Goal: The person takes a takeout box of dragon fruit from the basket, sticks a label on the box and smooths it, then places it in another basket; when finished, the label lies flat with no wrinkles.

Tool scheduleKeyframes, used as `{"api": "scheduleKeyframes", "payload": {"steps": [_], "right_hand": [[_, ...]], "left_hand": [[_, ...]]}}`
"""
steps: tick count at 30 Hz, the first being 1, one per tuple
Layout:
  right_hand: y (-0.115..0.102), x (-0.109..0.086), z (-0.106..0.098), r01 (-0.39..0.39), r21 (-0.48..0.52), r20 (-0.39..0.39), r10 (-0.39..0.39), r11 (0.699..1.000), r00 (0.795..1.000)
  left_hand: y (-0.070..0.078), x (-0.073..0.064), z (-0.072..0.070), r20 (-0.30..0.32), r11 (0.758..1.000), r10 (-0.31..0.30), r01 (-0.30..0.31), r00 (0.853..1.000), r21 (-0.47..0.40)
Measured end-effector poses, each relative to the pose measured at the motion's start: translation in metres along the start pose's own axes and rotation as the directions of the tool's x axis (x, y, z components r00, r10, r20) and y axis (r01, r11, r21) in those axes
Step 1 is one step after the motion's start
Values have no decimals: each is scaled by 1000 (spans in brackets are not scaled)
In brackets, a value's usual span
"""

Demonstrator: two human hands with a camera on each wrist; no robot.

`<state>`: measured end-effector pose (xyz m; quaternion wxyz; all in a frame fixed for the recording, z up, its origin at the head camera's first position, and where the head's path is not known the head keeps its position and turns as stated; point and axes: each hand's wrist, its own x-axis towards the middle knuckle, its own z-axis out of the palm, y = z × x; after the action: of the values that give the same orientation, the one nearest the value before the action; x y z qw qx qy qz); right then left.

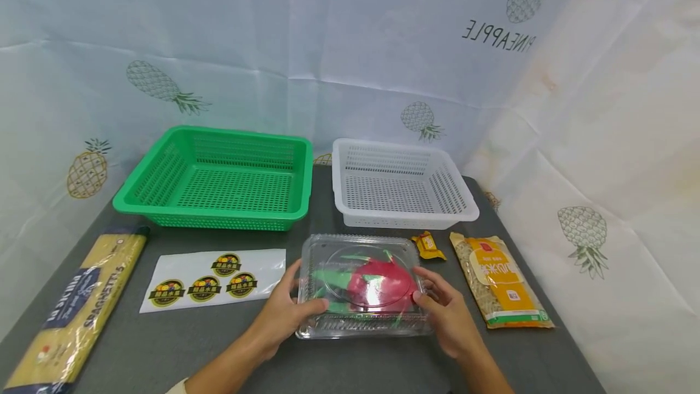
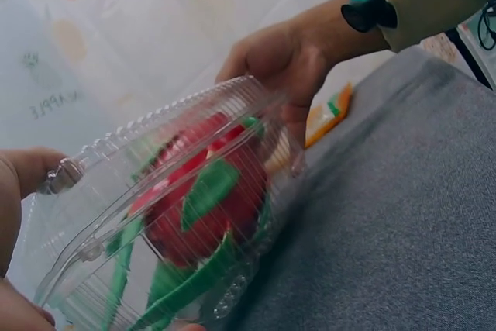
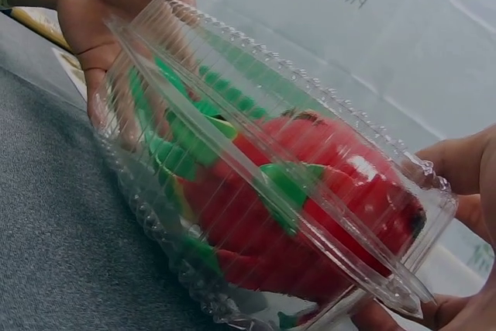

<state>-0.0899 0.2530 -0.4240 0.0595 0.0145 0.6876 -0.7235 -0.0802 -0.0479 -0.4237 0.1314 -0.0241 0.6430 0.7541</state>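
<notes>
Between both hands is a clear plastic clamshell box (image 1: 363,327) with its lid down. Inside it lies a red dragon fruit (image 1: 380,284) with green scales, also visible through the ribbed wall in both wrist views. My left hand (image 1: 285,314) grips the box's left end, thumb over the near left corner. At the opposite end my right hand (image 1: 445,312) holds on, thumb on the lid side and fingers behind. A small orange-yellow wrapped snack (image 1: 428,245) lies just beyond the box's far right corner.
A green basket (image 1: 213,214) and a white basket (image 1: 407,217) stand at the back. On the left are a spaghetti pack (image 1: 82,309) and a white sticker sheet (image 1: 254,258) with several round labels. An orange-and-clear food bag (image 1: 500,281) lies on the right.
</notes>
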Motion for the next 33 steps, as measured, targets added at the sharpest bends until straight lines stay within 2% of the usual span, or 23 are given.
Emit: {"api": "scheduleKeyframes", "payload": {"steps": [7, 13, 18, 21, 24, 29, 33], "right_hand": [[9, -1, 1, -2, 30, -10, 2, 1000, 1000], [12, -2, 1, 11, 15, 0, -11, 1000, 1000], [9, 1, -7, -24, -46, 76, 27, 999, 997], [4, 6, -16, -59, -81, 138, 70, 995, 988], [0, 14, -25, -62, -128, 174, 84, 990, 981], [-7, 32, -37, 48, -214, 195, -6, 976, 981], [-12, 48, -42, 157, -230, 243, -100, 961, 965]], "left_hand": [[-5, 0, -2, -6, 999, -29, 29, 1000, 12], [-10, -1, -4, -19, 999, -39, 39, 999, 25], [-11, -1, -6, -31, 998, -46, 47, 998, 42], [-11, -1, -6, -36, 998, -48, 50, 998, 46], [-11, -1, -6, -39, 997, -53, 55, 998, 46], [-11, -1, -6, -45, 997, -57, 60, 997, 51], [-12, -3, -7, -51, 996, -47, 51, 998, 67]]}}
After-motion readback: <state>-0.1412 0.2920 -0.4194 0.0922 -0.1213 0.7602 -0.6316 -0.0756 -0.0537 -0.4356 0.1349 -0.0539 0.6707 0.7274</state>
